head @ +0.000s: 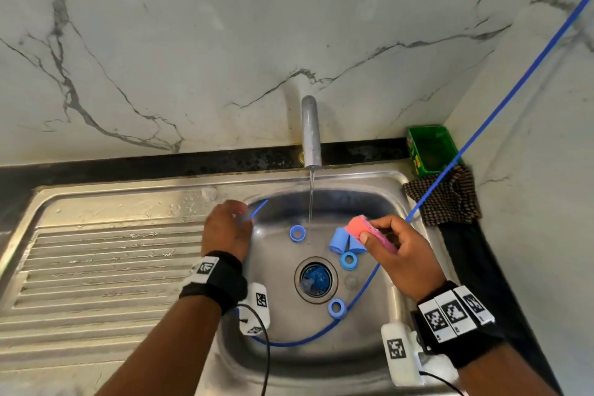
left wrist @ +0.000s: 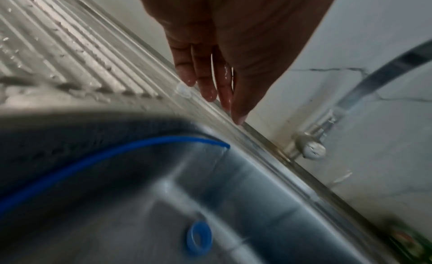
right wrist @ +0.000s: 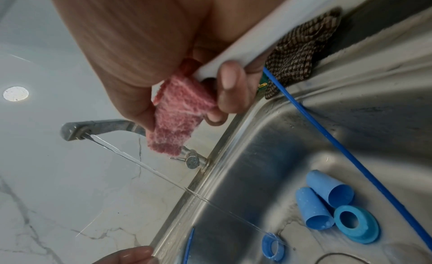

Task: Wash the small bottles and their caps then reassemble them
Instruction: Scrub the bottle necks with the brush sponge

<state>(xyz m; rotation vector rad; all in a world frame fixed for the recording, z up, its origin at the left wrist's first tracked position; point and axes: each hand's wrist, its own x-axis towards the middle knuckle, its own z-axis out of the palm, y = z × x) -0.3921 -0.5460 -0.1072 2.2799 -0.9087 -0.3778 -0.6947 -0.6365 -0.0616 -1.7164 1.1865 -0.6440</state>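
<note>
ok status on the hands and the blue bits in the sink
Right hand pinching pink scrub pad. Left hand open, empty, over sink rim. Blue caps and rings loose in basin, tap running. Blue tube looped among them.

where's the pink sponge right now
In the head view the pink sponge is pinched in the right hand, held over the right side of the sink basin, just above the two blue cone caps and right of the water stream.

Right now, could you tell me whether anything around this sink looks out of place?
A blue tube trails from above right through the sink among the loose caps, its end at the left rim. Tap runs unused.
</note>
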